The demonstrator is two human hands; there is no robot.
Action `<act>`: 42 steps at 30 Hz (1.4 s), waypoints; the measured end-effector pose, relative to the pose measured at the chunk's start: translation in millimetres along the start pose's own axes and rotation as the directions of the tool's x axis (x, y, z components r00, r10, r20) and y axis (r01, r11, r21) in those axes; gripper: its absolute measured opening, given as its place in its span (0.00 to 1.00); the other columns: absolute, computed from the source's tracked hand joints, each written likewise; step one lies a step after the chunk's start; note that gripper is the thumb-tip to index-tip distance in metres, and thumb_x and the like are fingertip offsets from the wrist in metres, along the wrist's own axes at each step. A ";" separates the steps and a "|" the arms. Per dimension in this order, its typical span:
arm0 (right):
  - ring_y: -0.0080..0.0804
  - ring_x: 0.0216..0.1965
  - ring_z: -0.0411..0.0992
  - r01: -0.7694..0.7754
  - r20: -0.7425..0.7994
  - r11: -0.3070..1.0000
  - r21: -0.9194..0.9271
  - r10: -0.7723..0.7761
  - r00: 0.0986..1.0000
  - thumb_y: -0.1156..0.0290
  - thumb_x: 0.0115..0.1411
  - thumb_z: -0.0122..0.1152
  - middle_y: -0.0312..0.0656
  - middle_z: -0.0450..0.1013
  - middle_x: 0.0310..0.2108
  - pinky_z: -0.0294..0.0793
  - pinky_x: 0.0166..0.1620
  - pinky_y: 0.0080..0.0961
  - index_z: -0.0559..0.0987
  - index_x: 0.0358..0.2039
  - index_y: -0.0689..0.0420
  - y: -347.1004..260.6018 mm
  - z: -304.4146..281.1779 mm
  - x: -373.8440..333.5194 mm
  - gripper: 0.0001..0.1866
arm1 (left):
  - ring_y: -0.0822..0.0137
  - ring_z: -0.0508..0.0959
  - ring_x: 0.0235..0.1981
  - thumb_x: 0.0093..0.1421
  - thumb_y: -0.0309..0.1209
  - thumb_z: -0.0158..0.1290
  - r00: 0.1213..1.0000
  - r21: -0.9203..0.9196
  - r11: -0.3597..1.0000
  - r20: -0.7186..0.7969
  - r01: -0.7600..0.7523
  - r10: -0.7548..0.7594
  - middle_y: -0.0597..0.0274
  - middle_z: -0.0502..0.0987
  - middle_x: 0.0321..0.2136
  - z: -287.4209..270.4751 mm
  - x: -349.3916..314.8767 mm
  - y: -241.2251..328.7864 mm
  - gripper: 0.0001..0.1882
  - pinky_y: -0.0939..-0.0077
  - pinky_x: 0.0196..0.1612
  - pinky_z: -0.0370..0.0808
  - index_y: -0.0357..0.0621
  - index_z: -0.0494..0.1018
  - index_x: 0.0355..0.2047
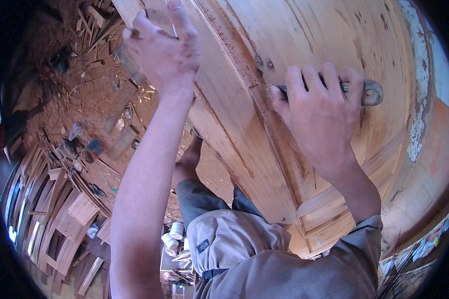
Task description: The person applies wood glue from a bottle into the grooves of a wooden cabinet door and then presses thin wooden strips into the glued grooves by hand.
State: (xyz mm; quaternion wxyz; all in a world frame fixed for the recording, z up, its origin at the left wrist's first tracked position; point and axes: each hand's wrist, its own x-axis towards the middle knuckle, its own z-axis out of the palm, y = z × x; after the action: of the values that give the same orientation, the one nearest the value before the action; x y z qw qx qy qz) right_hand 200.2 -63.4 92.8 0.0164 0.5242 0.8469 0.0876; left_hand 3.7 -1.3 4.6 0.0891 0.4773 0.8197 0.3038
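A large pale wooden door (329, 40) with framed panels lies in front of me. My right hand (324, 112) is wrapped round a putty knife (371, 93) with a dark handle and a hole in its end. The blade side points left, toward a joint in the frame; the fingers partly hide the tool. Brown filler (244, 70) is smeared along that joint. My left hand (167, 52) is at the door's left edge, with its fingers apart and one stretched forward. No tool shows in it. I cannot tell how firmly it touches the wood.
Reddish dirt floor (95, 94) at the left carries wood scraps and a tin can (92, 151). Curved-looking timber pieces (60, 219) are stacked at the lower left. White containers (176, 230) stand below, near my body. A pale, paint-worn surface (421, 74) borders the door at right.
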 end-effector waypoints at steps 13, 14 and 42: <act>0.30 0.31 0.68 0.032 0.035 0.999 0.024 -0.033 0.999 0.63 0.49 0.61 0.35 0.68 0.20 0.61 0.44 0.37 0.74 0.22 0.51 -5.1 4.4 -3.9 0.07 | 0.41 0.63 0.55 0.57 0.68 0.36 1.000 0.000 1.000 -0.009 -0.006 0.006 0.31 0.58 0.55 1.9 0.4 -0.6 0.47 0.54 0.57 0.62 0.33 0.59 0.57; 0.30 0.31 0.68 0.035 0.035 0.999 0.014 -0.036 0.999 0.65 0.50 0.60 0.35 0.68 0.20 0.61 0.44 0.37 0.74 0.23 0.51 -5.3 4.3 -3.9 0.06 | 0.41 0.63 0.56 0.57 0.68 0.36 1.000 0.000 1.000 -0.015 -0.018 0.018 0.31 0.59 0.55 1.5 0.6 -1.1 0.47 0.54 0.57 0.62 0.33 0.59 0.56; 0.31 0.33 0.67 -0.036 0.095 0.999 0.004 0.036 0.995 0.58 0.52 0.63 0.34 0.69 0.24 0.60 0.46 0.36 0.74 0.24 0.53 -4.3 -11.0 -9.5 0.12 | 0.42 0.62 0.57 0.58 0.67 0.36 1.000 0.001 1.000 -0.004 -0.005 0.005 0.31 0.58 0.55 0.9 0.8 1.3 0.47 0.55 0.58 0.62 0.31 0.59 0.56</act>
State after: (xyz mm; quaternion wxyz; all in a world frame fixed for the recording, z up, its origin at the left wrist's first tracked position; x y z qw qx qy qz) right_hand 199.4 -75.2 102.4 0.0538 0.5431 0.8357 0.0606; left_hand 4.6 0.1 4.8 0.0866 0.4788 0.8188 0.3047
